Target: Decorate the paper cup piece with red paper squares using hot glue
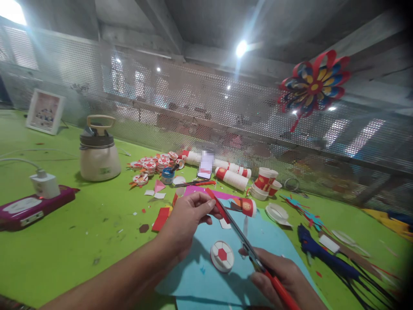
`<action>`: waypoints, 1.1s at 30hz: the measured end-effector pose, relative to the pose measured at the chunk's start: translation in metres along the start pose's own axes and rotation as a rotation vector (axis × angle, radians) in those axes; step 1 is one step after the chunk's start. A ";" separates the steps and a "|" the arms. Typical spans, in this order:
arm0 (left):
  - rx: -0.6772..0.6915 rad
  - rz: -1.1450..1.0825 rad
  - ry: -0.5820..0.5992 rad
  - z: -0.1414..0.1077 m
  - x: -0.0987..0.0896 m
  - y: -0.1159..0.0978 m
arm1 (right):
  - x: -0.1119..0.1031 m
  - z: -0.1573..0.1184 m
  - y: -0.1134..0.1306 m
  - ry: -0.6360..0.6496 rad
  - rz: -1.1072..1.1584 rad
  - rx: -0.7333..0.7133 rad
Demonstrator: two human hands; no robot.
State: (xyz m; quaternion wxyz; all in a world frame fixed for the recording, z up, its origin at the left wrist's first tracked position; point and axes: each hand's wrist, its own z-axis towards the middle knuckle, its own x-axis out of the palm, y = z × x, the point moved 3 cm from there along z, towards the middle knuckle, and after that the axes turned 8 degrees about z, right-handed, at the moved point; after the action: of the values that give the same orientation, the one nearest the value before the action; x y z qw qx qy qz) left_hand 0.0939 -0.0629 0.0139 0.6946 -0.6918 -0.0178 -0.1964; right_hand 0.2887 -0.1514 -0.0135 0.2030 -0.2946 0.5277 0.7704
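My left hand (190, 217) pinches a narrow red paper strip (220, 206) above the light blue sheet (200, 280). In my right hand (277, 269) is a pair of scissors (241, 239) with red handles, its blades angled up along the strip. Whether the blades are cutting into the paper I cannot tell. Below the hands, a round white disc with a red hexagon (222, 255) lies on the blue sheet. Just beyond the strip, a red and white paper cup (249, 207) lies on its side.
Stacked paper cups (231, 178), a phone (205, 165), a blue glue jar (168, 175) and several patterned discs (149, 165) sit at the back. A dark blue glue gun (325, 254) lies right. Left are a kettle-like pot (99, 157) and a purple power strip (64, 198).
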 end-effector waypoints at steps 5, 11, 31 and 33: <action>0.001 0.002 0.020 0.000 0.000 -0.002 | 0.001 0.000 0.001 -0.004 0.019 0.023; 0.019 0.036 0.060 -0.001 0.000 0.000 | 0.002 0.001 -0.001 0.013 0.053 0.040; 0.053 0.063 0.126 0.001 0.002 0.006 | 0.004 -0.001 0.000 -0.028 0.022 0.050; 0.052 0.066 0.127 0.000 0.002 0.006 | 0.004 -0.001 0.001 -0.051 0.012 0.042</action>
State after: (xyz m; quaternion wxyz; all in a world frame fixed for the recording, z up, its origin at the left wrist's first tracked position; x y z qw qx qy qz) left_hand 0.0974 -0.0632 0.0087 0.7181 -0.6600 0.0442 -0.2164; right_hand 0.2852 -0.1525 -0.0151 0.2180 -0.2675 0.5400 0.7677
